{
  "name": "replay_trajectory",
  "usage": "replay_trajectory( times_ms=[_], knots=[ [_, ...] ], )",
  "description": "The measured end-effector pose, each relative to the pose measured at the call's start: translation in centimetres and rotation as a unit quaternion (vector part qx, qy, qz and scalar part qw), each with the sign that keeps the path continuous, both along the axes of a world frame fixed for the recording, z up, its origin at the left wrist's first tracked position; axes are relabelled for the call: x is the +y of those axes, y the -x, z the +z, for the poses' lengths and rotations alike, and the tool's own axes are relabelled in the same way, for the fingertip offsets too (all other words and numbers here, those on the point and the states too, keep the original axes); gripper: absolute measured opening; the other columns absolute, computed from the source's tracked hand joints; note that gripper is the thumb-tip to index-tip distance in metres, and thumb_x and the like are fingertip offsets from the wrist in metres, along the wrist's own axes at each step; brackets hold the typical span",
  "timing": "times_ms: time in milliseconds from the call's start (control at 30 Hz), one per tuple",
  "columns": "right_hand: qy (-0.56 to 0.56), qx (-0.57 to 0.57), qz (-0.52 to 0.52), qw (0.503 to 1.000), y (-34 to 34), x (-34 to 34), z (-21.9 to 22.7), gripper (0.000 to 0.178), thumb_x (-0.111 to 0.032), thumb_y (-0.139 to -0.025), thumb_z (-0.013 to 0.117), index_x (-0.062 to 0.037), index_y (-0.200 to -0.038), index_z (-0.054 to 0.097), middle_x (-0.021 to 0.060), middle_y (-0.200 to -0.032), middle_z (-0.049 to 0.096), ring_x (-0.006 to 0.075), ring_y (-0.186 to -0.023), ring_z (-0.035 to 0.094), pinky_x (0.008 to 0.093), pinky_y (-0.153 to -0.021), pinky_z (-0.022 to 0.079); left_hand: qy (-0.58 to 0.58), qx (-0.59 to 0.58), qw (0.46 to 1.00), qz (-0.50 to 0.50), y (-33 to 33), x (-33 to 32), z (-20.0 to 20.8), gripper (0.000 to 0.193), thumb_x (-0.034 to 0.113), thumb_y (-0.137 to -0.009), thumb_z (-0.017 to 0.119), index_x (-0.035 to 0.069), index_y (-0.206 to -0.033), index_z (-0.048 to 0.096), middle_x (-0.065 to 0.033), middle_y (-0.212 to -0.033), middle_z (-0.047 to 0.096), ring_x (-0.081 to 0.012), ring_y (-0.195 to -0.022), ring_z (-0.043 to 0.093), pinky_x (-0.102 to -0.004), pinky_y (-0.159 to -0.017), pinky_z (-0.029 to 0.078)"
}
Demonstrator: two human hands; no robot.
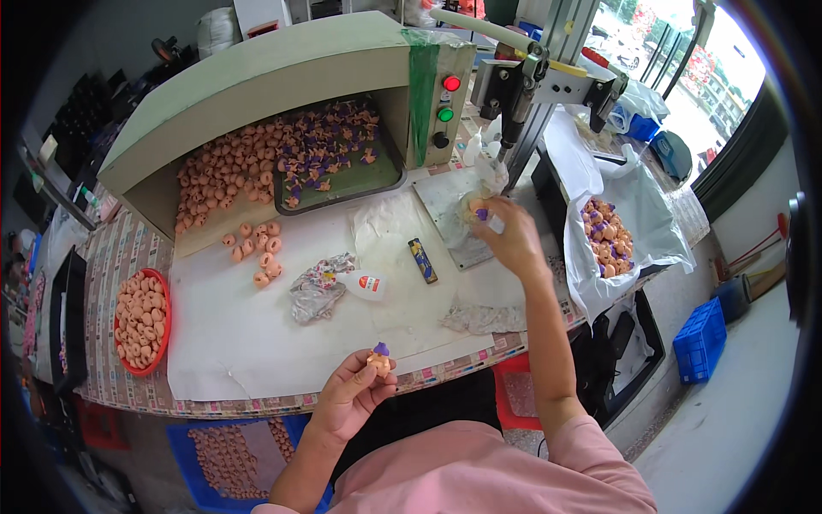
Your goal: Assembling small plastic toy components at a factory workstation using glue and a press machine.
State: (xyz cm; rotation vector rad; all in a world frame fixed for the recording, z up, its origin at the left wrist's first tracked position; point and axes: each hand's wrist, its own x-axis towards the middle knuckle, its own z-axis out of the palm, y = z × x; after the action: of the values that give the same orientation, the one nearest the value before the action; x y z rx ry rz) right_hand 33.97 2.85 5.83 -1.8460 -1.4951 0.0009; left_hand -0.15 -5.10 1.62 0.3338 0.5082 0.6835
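Near the table's front edge, my left hand [349,396] pinches a small flesh-coloured doll figure with a purple part on top [380,361], held upright. My right hand [514,238] reaches out to the metal base plate [454,224] of a bench press. Its fingers are closed on a small flesh-and-purple doll piece [480,211], partly hidden by them. Directly above that piece sits a whitish, wrapped-looking part [491,174] below the press's plunger [512,120].
A beige arched housing [257,81] covers round doll heads [227,167] and a dark tray [390,184] of purple-topped bodies. A red basket [164,343] of pieces stands left, a lined box [664,248] right. A glue bottle [366,285], crumpled plastic [317,295] and a dark packet [422,261] lie mid-table.
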Motion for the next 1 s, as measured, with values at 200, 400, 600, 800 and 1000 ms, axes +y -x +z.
replay_trajectory(
  times_ms=[200,400,600,800,1000],
  knots=[
    [-0.134,-0.016,0.028,0.99,-0.1,-0.8,-1.2,0.018,0.0,-0.079,0.065,-0.0043,-0.095,0.071,0.0129,-0.105,0.067,0.0264,-0.097,0.062,0.0355,-0.083,0.05,-0.025,0.006,0.999,-0.024,-1.8,-0.3,2.2,0.024,0.011,-0.093,0.057,0.004,-0.116,0.054,-0.0109,-0.106,0.062,-0.0191,-0.096,0.065,-0.0278,-0.08,0.057],
    [-0.24,-0.141,-0.216,0.936,-7.4,-7.9,4.6,0.019,-0.006,-0.083,0.064,-0.007,-0.1,0.071,0.0119,-0.114,0.064,0.0284,-0.103,0.059,0.0364,-0.091,0.046,-0.094,0.064,0.994,0.003,-1.9,2.3,3.6,0.023,0.008,-0.091,0.059,0.004,-0.114,0.056,-0.0083,-0.104,0.062,-0.0194,-0.097,0.064,-0.028,-0.08,0.056],
    [-0.213,-0.101,-0.199,0.951,-6.5,-10.6,6.7,0.019,-0.012,-0.087,0.062,-0.006,-0.102,0.071,0.0121,-0.121,0.061,0.0271,-0.111,0.055,0.0357,-0.095,0.042,-0.207,0.153,0.963,-0.073,-11.2,8.8,5.4,0.03,0.022,-0.087,0.068,0.006,-0.11,0.058,-0.0023,-0.102,0.064,-0.0117,-0.094,0.061,-0.0271,-0.083,0.049],
    [-0.183,-0.076,-0.003,0.98,-1.8,-11.1,8.9,0.015,-0.001,-0.08,0.064,-0.0006,-0.093,0.07,0.0109,-0.101,0.068,0.0245,-0.097,0.062,0.0334,-0.086,0.047,-0.401,0.235,0.885,0.001,-23.2,15.9,1.4,0.031,0.025,-0.083,0.072,0.003,-0.103,0.063,-0.0027,-0.101,0.062,-0.0117,-0.089,0.059,-0.0268,-0.078,0.046],
    [-0.164,-0.028,0.074,0.983,-1.1,-11.3,11.1,0.016,0.005,-0.077,0.064,0.0008,-0.092,0.069,0.0108,-0.095,0.069,0.0227,-0.09,0.063,0.0315,-0.081,0.048,-0.642,0.383,0.645,0.16,-27.6,17.0,-0.2,0.029,0.021,-0.074,0.075,0.001,-0.092,0.065,-0.0091,-0.1,0.055,-0.0236,-0.094,0.053,-0.035,-0.084,0.043]
  ],
)
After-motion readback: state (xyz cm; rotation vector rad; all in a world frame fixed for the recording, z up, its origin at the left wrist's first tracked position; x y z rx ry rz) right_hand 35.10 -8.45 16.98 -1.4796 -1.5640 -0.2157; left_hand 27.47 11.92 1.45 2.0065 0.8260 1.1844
